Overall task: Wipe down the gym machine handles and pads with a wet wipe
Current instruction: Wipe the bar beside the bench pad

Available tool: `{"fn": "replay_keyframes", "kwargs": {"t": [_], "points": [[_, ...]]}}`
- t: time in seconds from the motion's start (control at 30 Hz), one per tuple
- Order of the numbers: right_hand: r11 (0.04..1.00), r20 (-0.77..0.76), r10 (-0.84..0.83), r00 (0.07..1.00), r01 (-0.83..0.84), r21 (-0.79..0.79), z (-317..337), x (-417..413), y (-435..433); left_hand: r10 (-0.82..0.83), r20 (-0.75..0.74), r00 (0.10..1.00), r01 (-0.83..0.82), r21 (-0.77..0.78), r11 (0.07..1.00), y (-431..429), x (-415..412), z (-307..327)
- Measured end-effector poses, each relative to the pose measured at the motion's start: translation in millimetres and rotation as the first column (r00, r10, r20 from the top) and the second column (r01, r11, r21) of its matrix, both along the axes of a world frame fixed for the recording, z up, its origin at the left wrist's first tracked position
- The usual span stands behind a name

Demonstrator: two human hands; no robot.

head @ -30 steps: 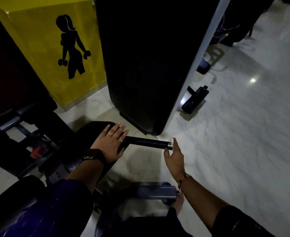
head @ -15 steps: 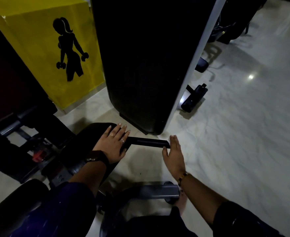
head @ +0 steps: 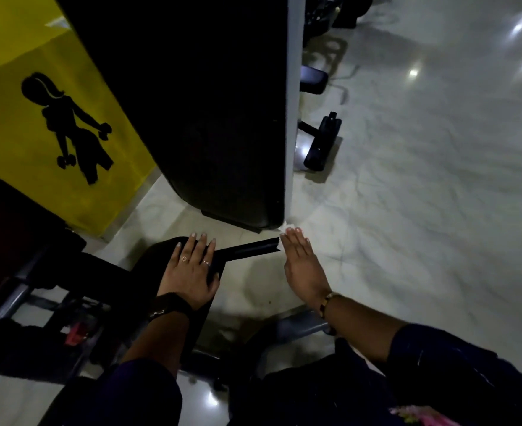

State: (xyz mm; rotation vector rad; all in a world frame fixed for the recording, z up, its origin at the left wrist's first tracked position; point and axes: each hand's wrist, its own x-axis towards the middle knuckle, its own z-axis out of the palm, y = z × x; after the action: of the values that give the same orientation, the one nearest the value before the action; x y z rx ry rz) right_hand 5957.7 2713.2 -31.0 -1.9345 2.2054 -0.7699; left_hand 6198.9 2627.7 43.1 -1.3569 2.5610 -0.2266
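Note:
My left hand lies flat, fingers spread, on a black pad of the gym machine. A short black handle sticks out to the right from under that hand. My right hand is at the handle's free end, fingers straight and together, palm facing the handle tip. Small white edges of a wet wipe peek out past its fingertips and beside the handle end; the rest of the wipe is hidden behind the hand.
A tall black machine panel with a grey edge stands just beyond the handle. A yellow wall with a black figure graphic is at left. Black machine feet rest on the pale marble floor at right. A grey frame bar lies below my right wrist.
My right hand has moved in from open air and now sits against the handle's end with its fingers straightened. The left hand stays on the pad; the view has tilted.

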Motion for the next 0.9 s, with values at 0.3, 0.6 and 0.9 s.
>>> {"fn": "replay_keyframes", "kwargs": {"t": [0.3, 0.6, 0.9], "points": [[0.979, 0.365, -0.203, 0.909, 0.18, 0.098, 17, -3, -13, -0.001, 0.029, 1.0, 0.002, -0.01, 1.0, -1, 1, -3], [0.99, 0.325, -0.142, 0.935, 0.132, 0.054, 8, 11, 2, -0.005, 0.042, 0.999, 0.005, -0.01, 1.0, -1, 2, -4], [0.913, 0.625, -0.407, 0.667, 0.319, 0.254, 25, 10, -13, -0.02, 0.017, 1.0, 0.021, -0.019, 1.0, -2, 2, -5]]}}
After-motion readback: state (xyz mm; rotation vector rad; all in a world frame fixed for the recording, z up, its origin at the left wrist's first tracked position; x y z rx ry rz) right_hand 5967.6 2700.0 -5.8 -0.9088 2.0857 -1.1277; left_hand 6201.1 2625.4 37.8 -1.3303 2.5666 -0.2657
